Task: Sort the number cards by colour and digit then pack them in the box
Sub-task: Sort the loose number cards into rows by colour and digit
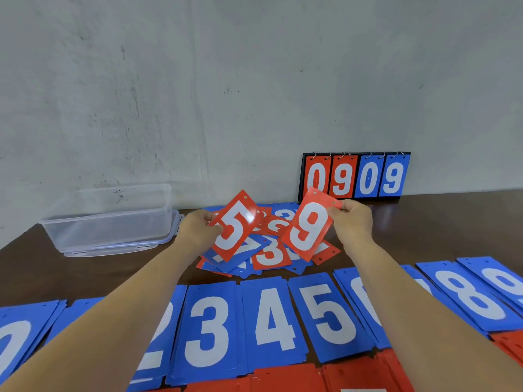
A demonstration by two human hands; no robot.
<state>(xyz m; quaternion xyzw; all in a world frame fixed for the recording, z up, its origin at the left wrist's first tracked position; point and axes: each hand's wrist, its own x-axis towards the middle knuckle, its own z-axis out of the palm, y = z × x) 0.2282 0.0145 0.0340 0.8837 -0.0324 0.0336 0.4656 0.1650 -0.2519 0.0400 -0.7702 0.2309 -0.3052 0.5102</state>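
Note:
My left hand (196, 226) pinches a red card with a white 5 (235, 226) and holds it up above the table. My right hand (352, 220) pinches a red card with a white 9 (308, 227) by its top corner. Under both lies a loose pile of mixed red and blue cards (268, 254). Nearer to me runs a row of blue card stacks (271, 321) in digit order from 0 to 9, partly hidden by my forearms. Red card stacks (285, 377) lie along the bottom edge. The clear plastic box (113, 219) stands at the back left.
A flip scoreboard (355, 176) showing 0 9 0 9 leans against the grey wall at the back right. The box sits on its lid (113, 248) on the dark wooden table (34, 267). Bare table shows left of the pile.

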